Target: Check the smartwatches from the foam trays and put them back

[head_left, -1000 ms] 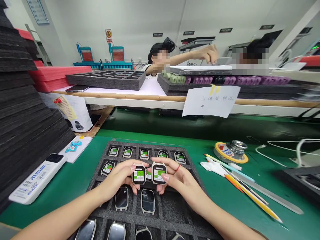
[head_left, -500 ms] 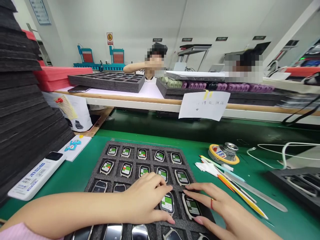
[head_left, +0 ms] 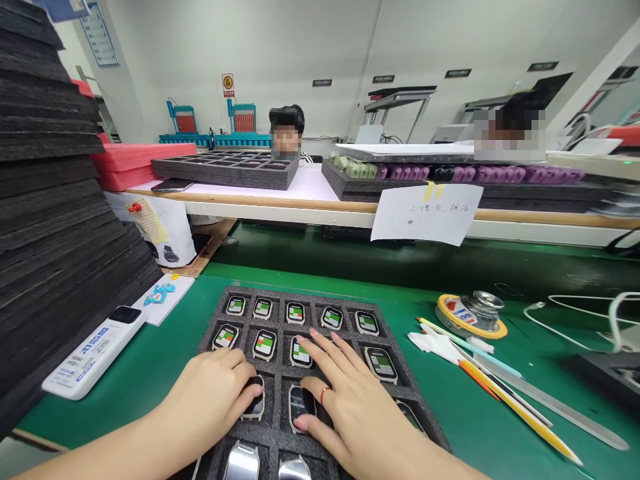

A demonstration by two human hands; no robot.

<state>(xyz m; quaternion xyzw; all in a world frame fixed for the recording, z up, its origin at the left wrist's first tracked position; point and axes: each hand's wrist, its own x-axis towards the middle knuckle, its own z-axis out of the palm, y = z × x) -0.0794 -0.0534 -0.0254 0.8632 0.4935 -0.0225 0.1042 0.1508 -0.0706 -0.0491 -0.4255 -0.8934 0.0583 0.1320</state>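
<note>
A dark foam tray [head_left: 280,373] with square compartments holds several watch faces, many with lit green and white screens. Curled at the third row, my left hand [head_left: 213,400] has its thumb and fingers on a dark-screened watch [head_left: 254,400]. My right hand [head_left: 350,400], with a red ring, is spread over the tray. Its thumb and index finger lie on another dark-screened watch [head_left: 301,408], while other fingertips reach near a lit watch [head_left: 301,351] in the second row. Silver watch cases [head_left: 242,461] sit in the nearest row.
Black foam sheets [head_left: 60,220] are stacked at the left beside a white device [head_left: 95,353]. Pens [head_left: 525,407], a metal strip [head_left: 565,417] and a tape roll [head_left: 470,320] lie to the right. A person [head_left: 287,133] sits beyond the shelf.
Both hands have moved left over the tray. My left hand has left the lit watch in the third row; my right hand has left the right column. The person behind has lowered an arm.
</note>
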